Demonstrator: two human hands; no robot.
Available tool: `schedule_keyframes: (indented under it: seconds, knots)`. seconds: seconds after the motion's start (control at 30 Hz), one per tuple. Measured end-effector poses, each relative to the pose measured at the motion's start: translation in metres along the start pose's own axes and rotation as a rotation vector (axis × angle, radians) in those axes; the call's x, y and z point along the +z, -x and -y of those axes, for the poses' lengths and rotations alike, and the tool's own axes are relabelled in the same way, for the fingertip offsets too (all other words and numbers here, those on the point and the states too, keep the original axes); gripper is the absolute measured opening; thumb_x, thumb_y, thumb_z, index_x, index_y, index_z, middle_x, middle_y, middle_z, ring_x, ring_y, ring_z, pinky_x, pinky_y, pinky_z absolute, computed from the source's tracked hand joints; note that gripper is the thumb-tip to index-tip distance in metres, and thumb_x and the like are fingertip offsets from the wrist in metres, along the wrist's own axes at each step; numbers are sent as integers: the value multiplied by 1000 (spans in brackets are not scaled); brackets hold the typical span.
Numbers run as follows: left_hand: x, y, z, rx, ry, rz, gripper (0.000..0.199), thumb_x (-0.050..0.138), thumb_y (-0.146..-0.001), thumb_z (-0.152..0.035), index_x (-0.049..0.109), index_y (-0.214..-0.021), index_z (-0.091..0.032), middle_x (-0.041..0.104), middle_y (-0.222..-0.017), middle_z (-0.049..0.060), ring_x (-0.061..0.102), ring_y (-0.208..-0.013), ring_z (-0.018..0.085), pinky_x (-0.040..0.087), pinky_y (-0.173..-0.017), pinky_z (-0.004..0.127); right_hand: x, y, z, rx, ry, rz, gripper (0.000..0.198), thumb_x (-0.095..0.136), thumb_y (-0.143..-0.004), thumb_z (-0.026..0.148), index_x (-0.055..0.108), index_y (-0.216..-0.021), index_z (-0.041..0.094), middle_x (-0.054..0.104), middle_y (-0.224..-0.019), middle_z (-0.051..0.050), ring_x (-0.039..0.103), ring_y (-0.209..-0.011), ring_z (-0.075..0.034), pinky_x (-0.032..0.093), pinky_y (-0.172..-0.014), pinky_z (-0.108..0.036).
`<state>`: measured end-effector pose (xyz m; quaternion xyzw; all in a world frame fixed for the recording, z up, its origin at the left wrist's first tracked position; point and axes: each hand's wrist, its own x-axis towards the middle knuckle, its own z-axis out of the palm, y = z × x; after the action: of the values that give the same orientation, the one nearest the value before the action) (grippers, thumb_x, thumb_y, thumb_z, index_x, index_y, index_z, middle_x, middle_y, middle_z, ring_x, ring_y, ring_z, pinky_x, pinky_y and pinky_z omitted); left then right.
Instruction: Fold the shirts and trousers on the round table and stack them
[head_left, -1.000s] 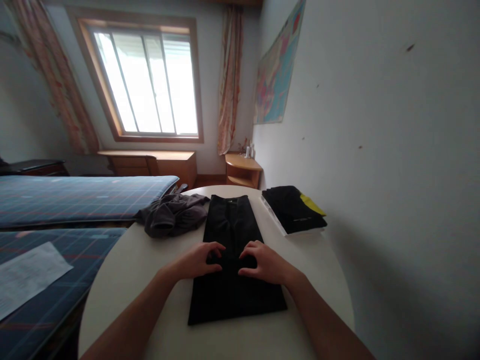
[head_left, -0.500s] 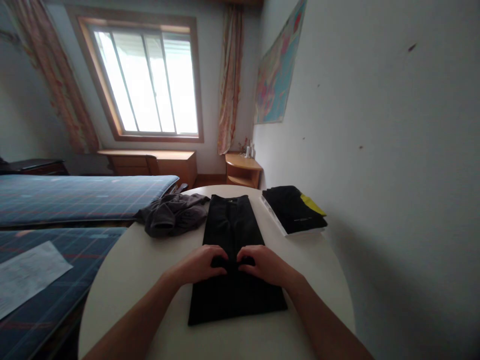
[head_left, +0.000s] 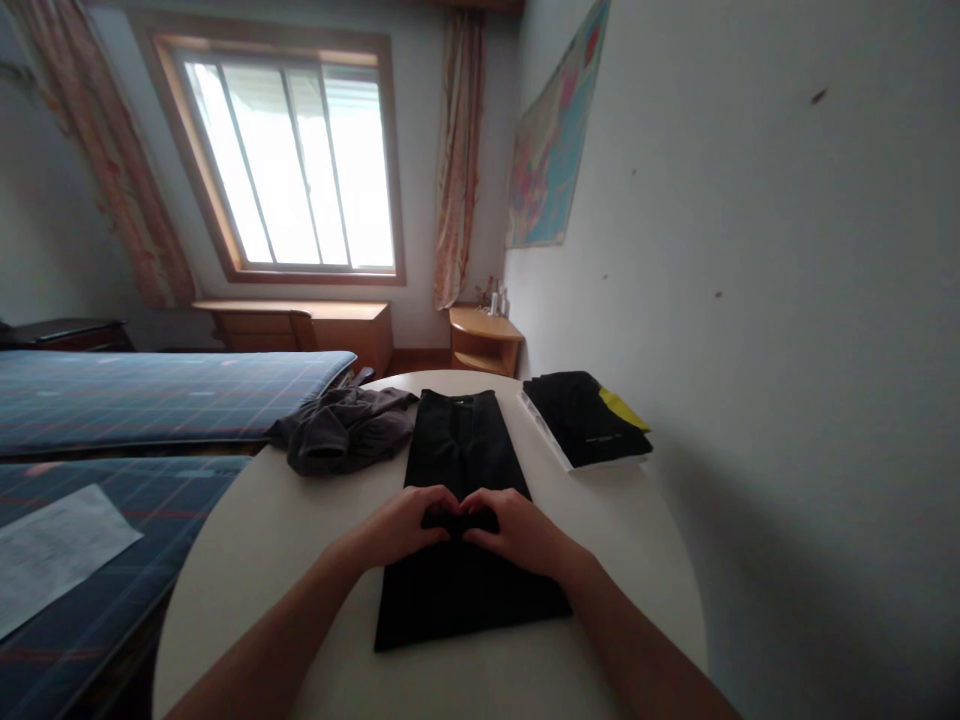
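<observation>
Curving over the middle of a black garment (head_left: 472, 600) laid flat on the round table (head_left: 225, 560), the left hand (head_left: 405, 525) and right hand (head_left: 521, 527) nearly meet; whether either pinches cloth cannot be told. White print on the black-and-yellow clothing (head_left: 589, 425) and faint lines on the paper (head_left: 64, 550) are unreadable.

**Left hand (head_left: 397, 525) and right hand (head_left: 521, 530) over black garment (head_left: 465, 600)**

On my head feed, both curl inward at its middle, close together; from here I can't tell whether they pinch cloth. It lies flat on the round white desk (head_left: 262, 560). I see a crumpled grey garment (head_left: 352, 430) just beside it on the left and a black-and-yellow bundle (head_left: 589, 425) to the right.
</observation>
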<state>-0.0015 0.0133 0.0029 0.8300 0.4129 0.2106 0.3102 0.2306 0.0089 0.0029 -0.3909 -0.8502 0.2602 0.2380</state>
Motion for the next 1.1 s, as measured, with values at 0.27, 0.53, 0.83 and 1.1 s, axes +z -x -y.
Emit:
schedule_keyframes:
  seconds: [0.27,0.53,0.83,1.1]
  knots:
    - [2,-1,3,27,108,-18,31,63,-75,-11,65,-105,-19,72,-95,1,66,-88,17,49,-80,27,6,-2,-3,58,-34,-18,33,74,-81,39,73,-110,22,76,-107,-4,69,-101,-23,49,-92,-31]
    - [2,-1,-1,62,115,-45,34,61,-75,-9,65,-106,-21,71,-98,1,66,-91,17,50,-80,27,8,-2,-6,36,-84,-7,28,67,-87,38,74,-108,21,76,-104,-4,70,-96,-22,49,-86,-29]
    - [-3,-1,25,8,16,-197,36,64,-86,-40,62,-116,-22,70,-110,8,66,-100,23,51,-88,35,1,-4,-10,84,28,-74,22,66,-87,36,74,-103,22,75,-103,-4,68,-97,-22,47,-88,-31]
    - [-5,1,30,-92,72,-14,41,51,-92,-54,66,-107,-18,72,-90,4,66,-66,16,49,-59,26,-11,4,-10,100,-81,245,30,74,-79,46,78,-96,22,75,-87,0,65,-77,-16,45,-72,-24]
